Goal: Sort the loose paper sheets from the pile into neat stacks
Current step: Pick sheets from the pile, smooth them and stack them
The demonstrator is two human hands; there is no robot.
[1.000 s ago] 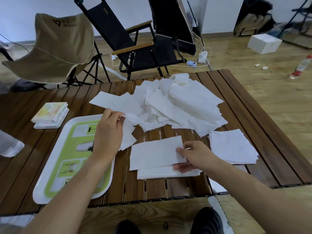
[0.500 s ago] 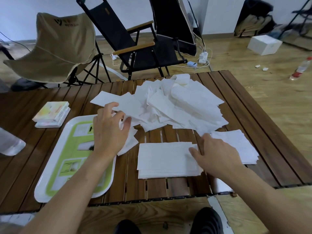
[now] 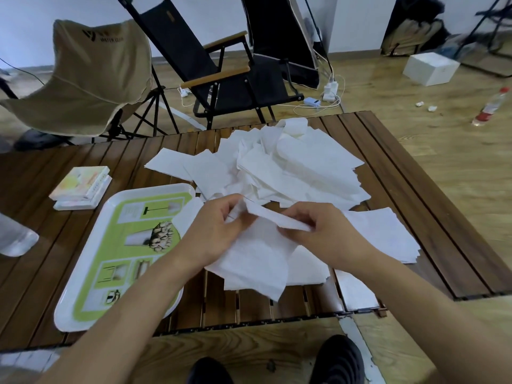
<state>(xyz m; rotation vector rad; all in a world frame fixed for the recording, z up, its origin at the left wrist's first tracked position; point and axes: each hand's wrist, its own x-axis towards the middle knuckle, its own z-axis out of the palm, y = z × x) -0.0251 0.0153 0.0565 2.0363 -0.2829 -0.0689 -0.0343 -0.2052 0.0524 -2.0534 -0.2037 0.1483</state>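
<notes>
Your left hand (image 3: 214, 231) pinches the near-left edge of a white sheet (image 3: 257, 261), fingers (image 3: 230, 202) curled together on it, thumb under the paper. The sheet hangs limp between both hands, its lower corner drooping over the near stack (image 3: 307, 268) on the counter (image 3: 415, 206). Your right hand (image 3: 324, 231) pinches the folded upper edge of the same sheet, fingers pressed together; the fingertips are hidden behind the fold.

Left to right on the counter: a soft clear item (image 3: 13, 239) cut off by the frame edge, can't identify it; two small flat packs (image 3: 83, 187) stacked; a white plastic tray (image 3: 83, 286) with a green printed inset, partly covered by your left forearm. The loose pile (image 3: 291, 167) sits at the far centre, thin crumpled tissue-like sheets overlapping at all angles. A second squared stack (image 3: 388, 234) lies right of your right hand, partly hidden by the wrist. One more sheet (image 3: 357, 292) lies at the near edge under your right forearm.

The counter is dark wooden slats with gaps. The lifted sheet hides most of the near stack, so can't tell how square it is.
</notes>
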